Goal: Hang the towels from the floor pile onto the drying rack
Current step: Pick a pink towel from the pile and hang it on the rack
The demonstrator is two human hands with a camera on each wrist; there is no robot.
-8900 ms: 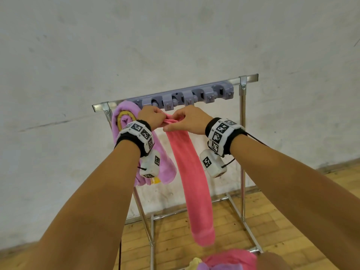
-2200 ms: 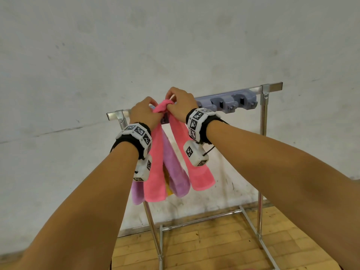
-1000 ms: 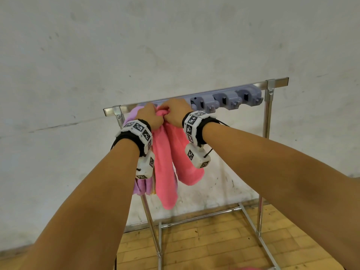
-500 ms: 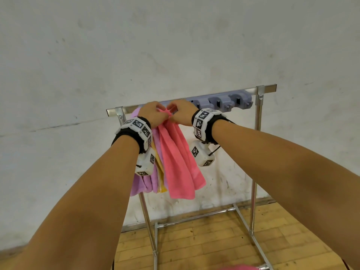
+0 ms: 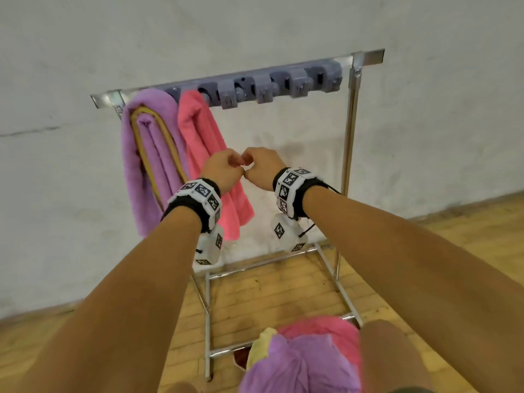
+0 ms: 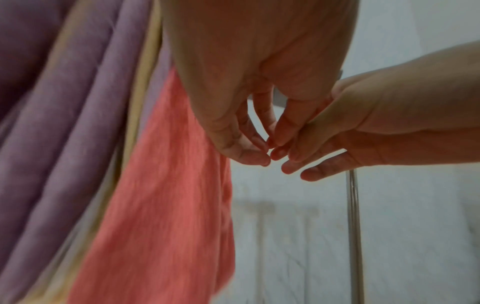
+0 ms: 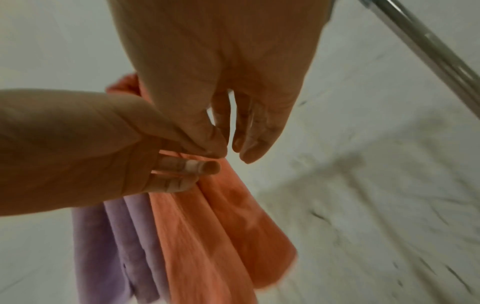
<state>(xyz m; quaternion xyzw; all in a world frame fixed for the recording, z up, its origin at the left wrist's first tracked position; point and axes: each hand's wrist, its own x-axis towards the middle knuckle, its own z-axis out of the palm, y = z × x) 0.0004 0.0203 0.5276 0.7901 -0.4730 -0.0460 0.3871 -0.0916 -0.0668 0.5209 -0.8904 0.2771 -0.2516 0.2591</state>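
A pink towel (image 5: 198,131) hangs folded over the rack's top bar (image 5: 365,56), right of a purple towel (image 5: 150,154) with a yellow towel (image 5: 145,109) tucked inside it. My left hand (image 5: 226,165) and right hand (image 5: 256,165) hover side by side in front of the pink towel's lower half. Their fingers are loosely curled and hold nothing. The left wrist view shows my left hand (image 6: 265,156) empty beside the pink towel (image 6: 161,205). In the right wrist view my right hand (image 7: 233,150) is empty too. The floor pile (image 5: 306,361) of pink, purple and yellow towels lies below.
A grey row of clip holders (image 5: 263,86) runs along the top bar, bare to the right of the pink towel. The rack's right post (image 5: 350,131) and its floor frame (image 5: 266,262) stand on a wooden floor against a white wall.
Both hands have let go of the pink towel at the top bar and dropped to mid-height. The towel now hangs on its own. The head view has tilted down to the pile.
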